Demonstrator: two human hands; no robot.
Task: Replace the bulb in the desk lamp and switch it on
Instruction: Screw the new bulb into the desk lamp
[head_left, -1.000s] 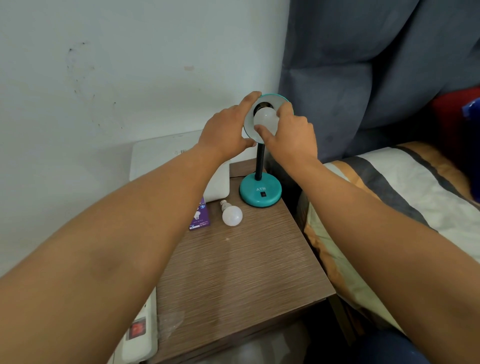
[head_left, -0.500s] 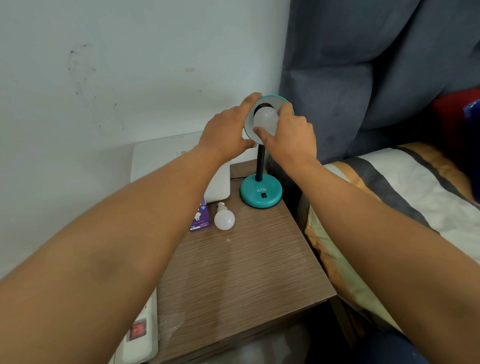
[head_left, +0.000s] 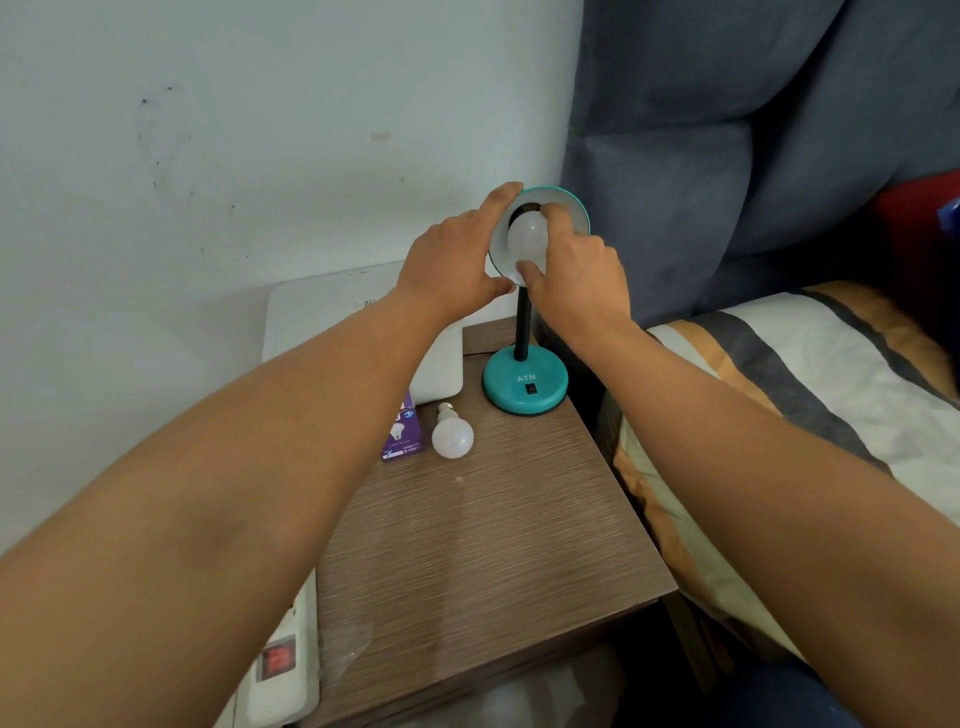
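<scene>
Since the earlier frame, the spare bulb (head_left: 453, 437) (left of the lamp base (head_left: 524, 385)) has rolled slightly. Right hand (head_left: 576, 280) clamps the socketed bulb (head_left: 527, 239); left hand (head_left: 452, 265) braces the shade (head_left: 569, 208); turn gently, straight.

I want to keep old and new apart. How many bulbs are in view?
2. One bulb sits in the lamp shade, gripped by the right hand. The other lies on the table beside a purple box, which may hide more.
</scene>
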